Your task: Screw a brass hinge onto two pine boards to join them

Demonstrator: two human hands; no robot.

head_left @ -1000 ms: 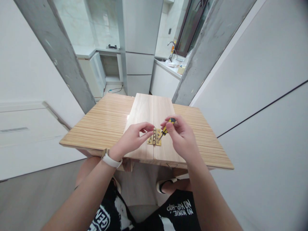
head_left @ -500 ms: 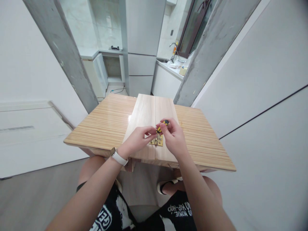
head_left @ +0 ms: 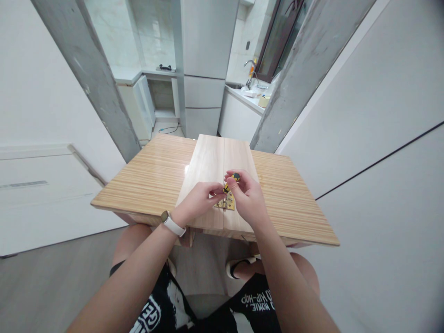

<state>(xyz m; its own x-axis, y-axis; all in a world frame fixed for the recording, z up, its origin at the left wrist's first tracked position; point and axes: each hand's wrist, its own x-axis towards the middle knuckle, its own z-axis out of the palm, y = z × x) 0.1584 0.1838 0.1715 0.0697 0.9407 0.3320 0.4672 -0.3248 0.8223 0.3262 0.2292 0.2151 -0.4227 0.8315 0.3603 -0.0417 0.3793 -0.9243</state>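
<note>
A yellow-and-black screwdriver [head_left: 236,177] is held in my right hand [head_left: 248,194], its handle between thumb and fingers, tilted down toward a brass hinge [head_left: 229,202]. The hinge lies across the seam between two pale wooden boards [head_left: 208,159]. My left hand [head_left: 203,199] is closed at the screwdriver's lower end, over the hinge's left part; what its fingertips pinch is too small to make out. The tip of the screwdriver is hidden by the fingers.
The boards rest on a striped wooden table [head_left: 156,175] with angled side edges. Beyond it stand grey pillars, a tall cabinet [head_left: 204,41] and a counter with a faucet [head_left: 250,76]. My legs are below the near edge.
The screwdriver's handle and my right hand have shifted slightly left, and the handle is tilted a little differently. My left hand has barely moved.
</note>
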